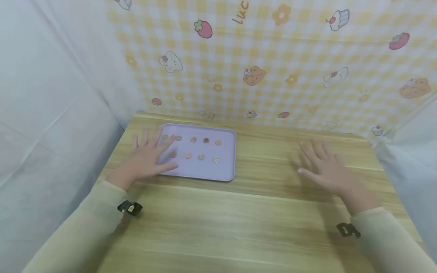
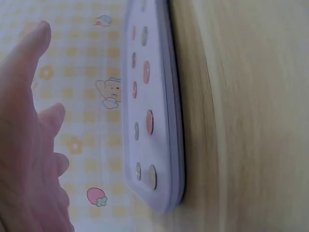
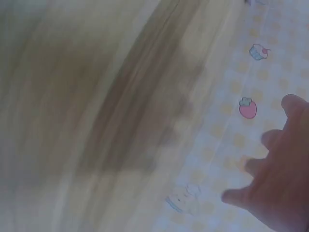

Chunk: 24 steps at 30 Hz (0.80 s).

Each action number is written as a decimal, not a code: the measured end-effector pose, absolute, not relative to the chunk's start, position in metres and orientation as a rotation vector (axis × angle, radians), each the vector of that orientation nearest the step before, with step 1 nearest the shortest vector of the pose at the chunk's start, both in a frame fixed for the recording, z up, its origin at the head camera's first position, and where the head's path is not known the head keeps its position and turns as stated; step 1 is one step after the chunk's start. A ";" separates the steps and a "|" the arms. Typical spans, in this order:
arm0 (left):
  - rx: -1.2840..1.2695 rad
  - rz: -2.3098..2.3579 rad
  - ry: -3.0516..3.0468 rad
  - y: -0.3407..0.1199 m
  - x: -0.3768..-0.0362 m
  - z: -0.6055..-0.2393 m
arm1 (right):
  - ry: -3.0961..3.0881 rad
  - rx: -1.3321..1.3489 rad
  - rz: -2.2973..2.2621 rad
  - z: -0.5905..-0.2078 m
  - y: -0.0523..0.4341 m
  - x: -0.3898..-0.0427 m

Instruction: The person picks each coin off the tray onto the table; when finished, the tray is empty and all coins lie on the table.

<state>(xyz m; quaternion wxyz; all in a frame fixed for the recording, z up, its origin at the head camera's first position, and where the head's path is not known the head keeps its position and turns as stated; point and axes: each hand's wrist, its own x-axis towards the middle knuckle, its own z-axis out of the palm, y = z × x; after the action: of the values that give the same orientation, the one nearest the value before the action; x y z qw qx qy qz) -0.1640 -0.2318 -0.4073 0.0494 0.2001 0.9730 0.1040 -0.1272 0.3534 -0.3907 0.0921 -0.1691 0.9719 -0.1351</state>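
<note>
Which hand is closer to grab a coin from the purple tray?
Probably the left hand: its straight fingers already reach over the flat lilac plastic tray beside the small round coins. The right hand hovers over the bare wooden table, well away.

Orange hand-lettered characters reading "luc" appear on the yellow-and-white checked cartoon backdrop cloth (image 1: 273, 57), at the top edge of the head view, right of centre-left, where the frame cuts the word off. Nothing else is legible: the small round copper and silver coins (image 1: 193, 139) on the lilac rectangular plastic tray (image 1: 225, 170) are too small to read.
</note>
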 end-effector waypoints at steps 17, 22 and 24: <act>0.320 0.957 3.062 -0.237 -0.138 -0.466 | 2.589 -0.484 -1.229 -0.448 0.268 -0.141; 0.266 0.905 3.124 -0.238 -0.138 -0.478 | 2.715 -0.539 -1.135 -0.457 0.233 -0.153; 0.247 0.857 3.167 -0.240 -0.138 -0.483 | 2.790 -0.558 -1.075 -0.463 0.219 -0.157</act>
<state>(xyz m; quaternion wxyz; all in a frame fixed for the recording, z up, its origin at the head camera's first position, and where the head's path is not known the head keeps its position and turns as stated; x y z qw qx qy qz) -0.1376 -0.2400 -0.4834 -0.0743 0.0750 0.9599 0.2598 -0.1574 0.2189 -0.4626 0.0499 -0.1833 0.9161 -0.3531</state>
